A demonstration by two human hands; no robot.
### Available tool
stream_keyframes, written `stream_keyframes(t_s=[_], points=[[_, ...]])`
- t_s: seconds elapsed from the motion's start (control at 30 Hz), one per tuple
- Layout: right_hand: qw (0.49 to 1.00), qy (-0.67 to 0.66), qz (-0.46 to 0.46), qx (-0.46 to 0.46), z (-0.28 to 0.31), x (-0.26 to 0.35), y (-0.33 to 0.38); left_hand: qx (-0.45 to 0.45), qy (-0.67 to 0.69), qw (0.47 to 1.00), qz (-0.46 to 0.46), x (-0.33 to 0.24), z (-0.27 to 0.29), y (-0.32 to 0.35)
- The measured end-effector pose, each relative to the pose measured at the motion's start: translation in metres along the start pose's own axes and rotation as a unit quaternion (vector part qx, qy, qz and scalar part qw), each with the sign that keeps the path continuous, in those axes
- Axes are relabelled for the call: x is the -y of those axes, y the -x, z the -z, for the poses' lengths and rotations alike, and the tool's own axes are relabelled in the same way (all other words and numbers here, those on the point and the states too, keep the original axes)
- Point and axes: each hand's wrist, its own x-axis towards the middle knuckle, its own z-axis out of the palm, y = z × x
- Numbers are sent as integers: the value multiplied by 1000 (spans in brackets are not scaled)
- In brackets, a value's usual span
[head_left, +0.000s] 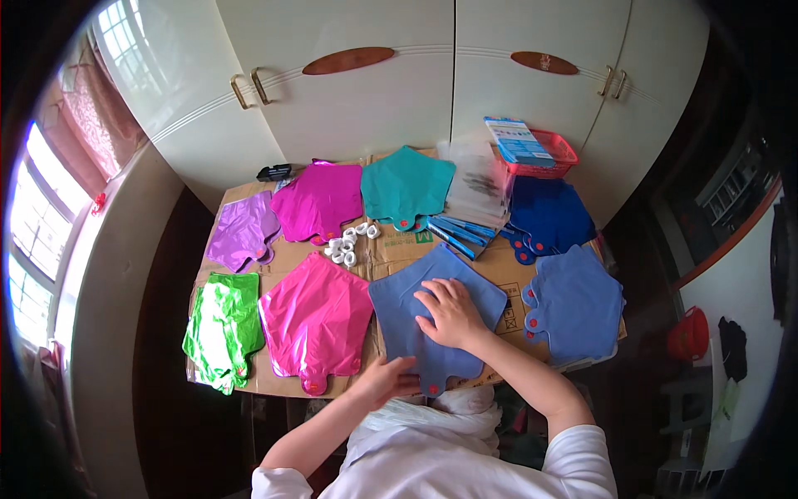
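A flat blue five-sided sheet (416,291) lies in front of me. A small tab with a red dot juts from its near edge. My right hand (450,314) rests flat on the middle of it, fingers spread. Beside its near left edge is my left hand (389,380), fingers stretched out and apart; whether they touch the sheet I cannot tell. To the left is a shiny pink sheet (316,316) of similar shape, with a crinkled green one (224,316) beyond. On the right sits another blue sheet (575,303) with several red-dotted tabs.
Cardboard (386,264) covers the table. Purple (243,229), magenta (320,198), teal (407,190) and dark blue (553,212) sheets line the back. Small white rings (342,248), blue packets (457,233), clear bags (478,183) and a red basket (555,158) sit among them. Cabinets (349,108) stand behind.
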Motion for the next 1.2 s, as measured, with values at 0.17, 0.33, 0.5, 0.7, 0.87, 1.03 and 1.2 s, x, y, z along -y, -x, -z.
stream_keyframes(t_s=[0.17, 0.33, 0.5, 0.7, 0.87, 1.03, 1.2], points=[[1000, 12, -13, 14, 0, 0, 1, -103, -496, 829, -238, -44, 9, 1], [999, 21, -11, 25, 1, 1, 0, -263, -624, 680, -282, -39, 9, -26], [998, 32, -25, 54, 0, 0, 2, -297, -608, 673, -299, -43, 10, -43], [996, 45, -29, 73, 2, 2, 0, -257, -581, 717, -285, -55, 16, -51], [995, 54, -36, 71, -4, -3, 2, -229, -670, 665, -238, -63, -3, -36], [996, 57, -30, 68, -4, -4, 4, -174, -670, 650, -314, -53, -13, -37], [997, 51, -22, 61, -8, -8, 5, -155, -643, 671, -336, -43, -27, -29]])
